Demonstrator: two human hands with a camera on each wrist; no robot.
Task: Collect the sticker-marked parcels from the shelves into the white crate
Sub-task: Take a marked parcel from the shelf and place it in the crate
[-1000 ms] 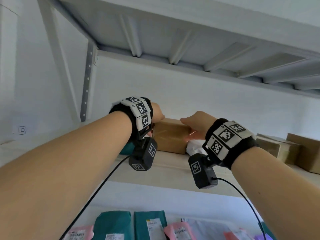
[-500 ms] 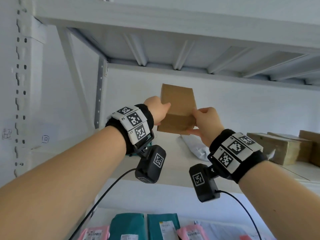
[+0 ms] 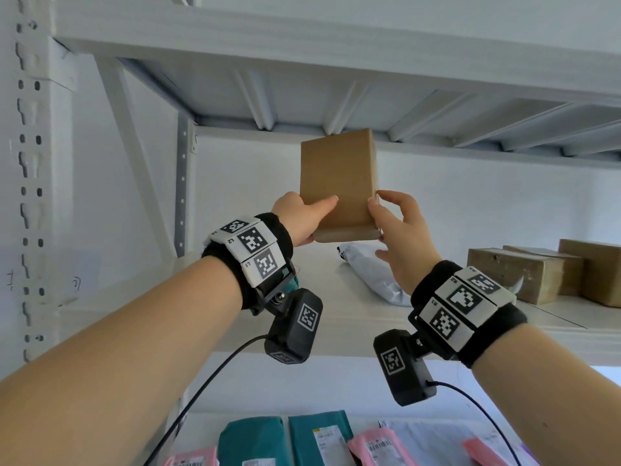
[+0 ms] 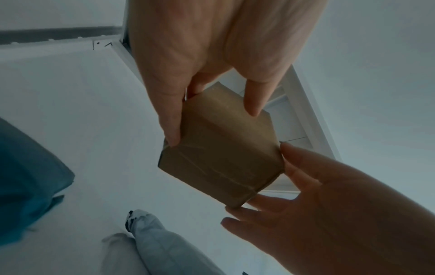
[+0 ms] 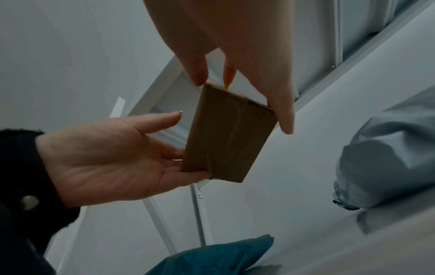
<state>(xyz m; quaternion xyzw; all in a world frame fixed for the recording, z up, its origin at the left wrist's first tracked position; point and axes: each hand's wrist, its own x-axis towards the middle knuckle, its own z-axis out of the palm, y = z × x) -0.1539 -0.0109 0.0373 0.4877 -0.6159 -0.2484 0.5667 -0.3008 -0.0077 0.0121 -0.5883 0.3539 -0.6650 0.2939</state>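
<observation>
One brown cardboard parcel [image 3: 337, 183], held upright in the air above the upper shelf [image 3: 302, 317], clear of its board. Left hand [image 3: 299, 220] grips its left edge, thumb across the near face, fingers behind. Right hand [image 3: 400, 237] pinches the right edge with fingertips; the lower fingers are spread loose. No sticker on the faces in view; wrist views too dark to tell. On the upper shelf: one grey poly mailer [image 3: 373, 274] just below the parcel, three brown boxes [image 3: 514, 274] toward the right end, one teal bag [image 4: 28, 176] near the left end. Lower shelf: two teal mailers [image 3: 319, 438] and at least three pink mailers [image 3: 379, 449], partly cut by the frame edge and cables.
</observation>
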